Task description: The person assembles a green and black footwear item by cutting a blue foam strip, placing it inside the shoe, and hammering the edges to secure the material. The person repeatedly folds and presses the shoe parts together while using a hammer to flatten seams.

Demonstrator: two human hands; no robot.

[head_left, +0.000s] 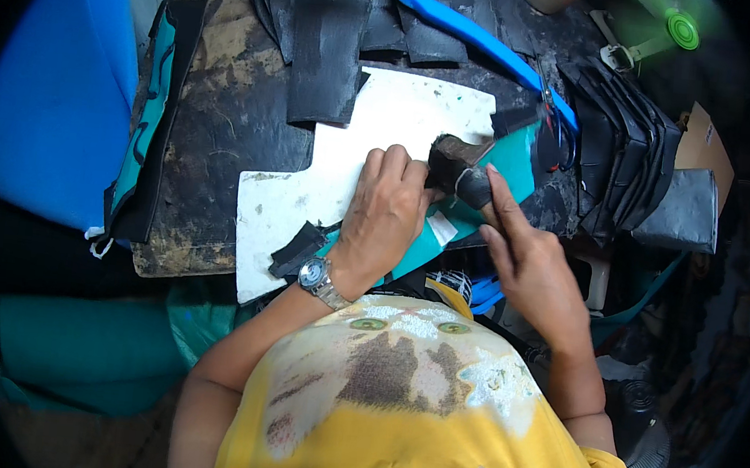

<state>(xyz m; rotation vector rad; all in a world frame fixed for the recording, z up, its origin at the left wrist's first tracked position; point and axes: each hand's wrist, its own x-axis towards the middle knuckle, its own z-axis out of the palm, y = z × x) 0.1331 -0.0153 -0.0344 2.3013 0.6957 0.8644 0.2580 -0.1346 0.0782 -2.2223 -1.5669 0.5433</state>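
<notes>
I am seeing a dark, stained table (215,122) carrying a white board (328,159), black rubber strips (325,42), a blue strip (473,33), a stack of black pieces (620,139) and a teal sheet (511,157).

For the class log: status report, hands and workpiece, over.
Left hand pressing teal sheet. Right hand gripping dark brush. Black scrap beside wrist.

Matt black rubber strips (327,47), grimy worktable (214,131)

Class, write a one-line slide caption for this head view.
Left hand presses a teal sheet on a white board while right hand grips a dark brush.
</notes>
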